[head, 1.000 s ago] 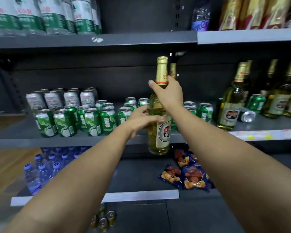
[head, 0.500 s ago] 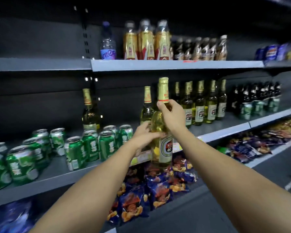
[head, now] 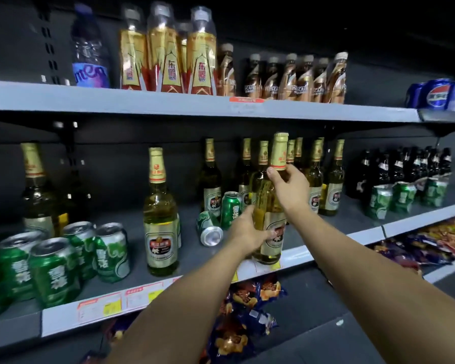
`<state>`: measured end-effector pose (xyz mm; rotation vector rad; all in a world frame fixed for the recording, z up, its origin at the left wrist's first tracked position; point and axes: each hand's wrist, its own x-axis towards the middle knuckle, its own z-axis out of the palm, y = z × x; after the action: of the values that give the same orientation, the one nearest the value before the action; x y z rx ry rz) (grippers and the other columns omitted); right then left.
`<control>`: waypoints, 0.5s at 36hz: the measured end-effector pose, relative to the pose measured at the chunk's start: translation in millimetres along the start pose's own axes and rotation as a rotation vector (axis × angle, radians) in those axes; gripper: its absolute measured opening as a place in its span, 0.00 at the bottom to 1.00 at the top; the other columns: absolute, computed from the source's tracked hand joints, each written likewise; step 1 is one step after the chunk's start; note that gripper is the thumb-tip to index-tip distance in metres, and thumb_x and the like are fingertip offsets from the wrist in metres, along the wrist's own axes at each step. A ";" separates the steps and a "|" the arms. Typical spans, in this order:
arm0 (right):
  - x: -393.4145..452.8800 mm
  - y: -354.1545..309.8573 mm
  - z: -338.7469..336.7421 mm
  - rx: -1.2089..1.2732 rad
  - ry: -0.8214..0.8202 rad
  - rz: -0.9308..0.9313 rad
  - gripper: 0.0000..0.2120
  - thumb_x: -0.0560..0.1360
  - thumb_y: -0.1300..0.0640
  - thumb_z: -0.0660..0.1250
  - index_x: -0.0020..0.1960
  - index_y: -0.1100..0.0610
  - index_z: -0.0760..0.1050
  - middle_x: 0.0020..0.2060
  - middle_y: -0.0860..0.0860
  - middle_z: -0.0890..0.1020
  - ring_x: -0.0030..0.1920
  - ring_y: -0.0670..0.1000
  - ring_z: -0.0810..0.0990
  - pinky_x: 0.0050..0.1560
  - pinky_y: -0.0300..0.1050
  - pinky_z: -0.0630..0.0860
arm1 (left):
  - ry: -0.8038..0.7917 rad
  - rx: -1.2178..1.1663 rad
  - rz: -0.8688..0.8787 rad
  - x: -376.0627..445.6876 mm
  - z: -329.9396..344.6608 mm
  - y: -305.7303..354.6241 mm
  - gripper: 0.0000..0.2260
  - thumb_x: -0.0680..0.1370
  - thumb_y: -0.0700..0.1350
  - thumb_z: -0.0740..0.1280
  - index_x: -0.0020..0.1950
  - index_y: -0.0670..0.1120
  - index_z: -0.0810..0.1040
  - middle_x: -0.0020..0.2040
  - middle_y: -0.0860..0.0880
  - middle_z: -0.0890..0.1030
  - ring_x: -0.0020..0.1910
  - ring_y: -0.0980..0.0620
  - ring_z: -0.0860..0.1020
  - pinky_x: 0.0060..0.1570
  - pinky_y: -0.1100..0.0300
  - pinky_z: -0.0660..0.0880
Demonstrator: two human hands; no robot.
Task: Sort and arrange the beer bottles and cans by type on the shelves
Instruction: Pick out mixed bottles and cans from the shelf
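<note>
I hold a tall beer bottle (head: 269, 206) with a gold foil neck upright at the front edge of the middle shelf (head: 326, 243). My right hand (head: 290, 191) grips its neck just below the foil. My left hand (head: 247, 232) grips its lower body at the label. Behind it stands a row of several like bottles (head: 326, 179). Another such bottle (head: 159, 216) stands alone to the left, and one more (head: 36, 190) at the far left. Green cans (head: 55, 261) cluster at the left; one green can (head: 208, 228) lies on its side beside an upright one (head: 231, 208).
Dark bottles (head: 405, 166) and crumpled green cans (head: 402, 195) fill the shelf's right end. The upper shelf (head: 195, 106) carries gold-labelled drinks, coffee bottles and blue cans. Snack bags (head: 247, 311) lie on the shelf below.
My view and both hands have carried the bottle rightward along the shelf, from the green cans to the row of like bottles. Both grips are unchanged.
</note>
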<state>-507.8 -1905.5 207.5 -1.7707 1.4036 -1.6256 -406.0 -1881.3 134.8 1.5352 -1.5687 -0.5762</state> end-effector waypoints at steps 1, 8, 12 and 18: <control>7.9 6.5 1.4 0.007 -0.001 0.011 0.19 0.78 0.45 0.64 0.62 0.56 0.75 0.56 0.54 0.81 0.59 0.56 0.77 0.60 0.56 0.73 | -0.004 -0.006 -0.007 9.4 5.0 -1.1 0.38 0.69 0.48 0.78 0.75 0.49 0.64 0.67 0.48 0.76 0.67 0.48 0.73 0.65 0.54 0.71; 49.6 36.4 16.2 -0.024 0.007 0.036 0.19 0.77 0.45 0.65 0.62 0.55 0.75 0.55 0.53 0.81 0.56 0.55 0.78 0.59 0.57 0.75 | -0.028 -0.039 0.006 68.0 28.4 -14.2 0.31 0.69 0.43 0.78 0.70 0.48 0.70 0.61 0.49 0.79 0.61 0.49 0.76 0.61 0.56 0.74; 71.3 54.7 22.7 -0.048 0.029 0.063 0.20 0.77 0.44 0.65 0.63 0.56 0.75 0.54 0.53 0.82 0.56 0.55 0.79 0.58 0.56 0.75 | -0.050 -0.049 -0.007 93.2 43.5 -18.3 0.35 0.69 0.44 0.78 0.73 0.47 0.66 0.65 0.48 0.77 0.64 0.48 0.75 0.63 0.55 0.73; 89.3 80.3 26.1 -0.069 0.019 0.091 0.28 0.76 0.40 0.64 0.68 0.57 0.72 0.60 0.55 0.80 0.61 0.57 0.77 0.61 0.58 0.74 | -0.048 -0.054 -0.021 111.7 62.5 -22.4 0.33 0.68 0.45 0.79 0.70 0.50 0.69 0.60 0.49 0.80 0.60 0.49 0.77 0.60 0.53 0.75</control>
<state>-531.5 -2023.9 185.0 -1.7067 1.5434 -1.5691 -431.7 -2006.5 110.8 1.5090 -1.5621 -0.6659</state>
